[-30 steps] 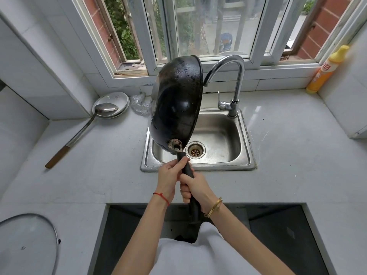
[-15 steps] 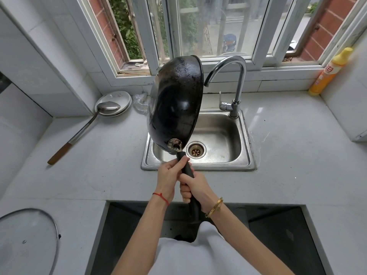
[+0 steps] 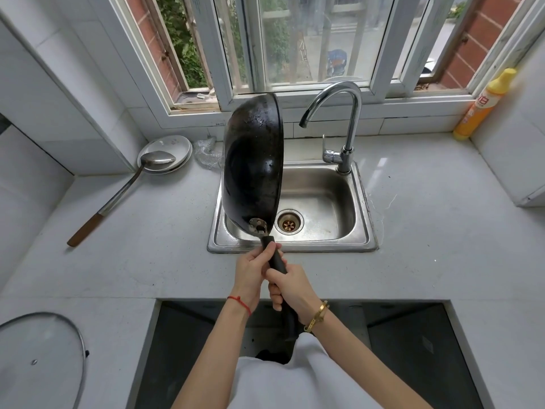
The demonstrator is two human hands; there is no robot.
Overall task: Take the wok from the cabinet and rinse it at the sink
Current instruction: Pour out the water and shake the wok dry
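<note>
The black wok [image 3: 253,163] stands on edge over the left half of the steel sink [image 3: 362,240], its dark underside turned toward me and its bowl facing right. Both hands grip its black handle above the counter's front: my left hand [image 3: 253,270] nearer the wok, my right hand [image 3: 292,287] just behind it. The chrome tap [image 3: 348,119] curves over the sink to the right of the wok's rim, and no water runs from it. The drain [image 3: 289,224] shows beside the wok's lower edge.
A long steel ladle [image 3: 126,187] rests on white plates [image 3: 180,146] at the back left, next to a crumpled clear bag [image 3: 208,153]. A glass lid [image 3: 38,364] lies at the near left. A yellow bottle [image 3: 483,104] stands at the back right. A dark hob recess [image 3: 413,349] is below.
The wok has turned slightly more upright and edge-on; both hands keep the same grip on the handle.
</note>
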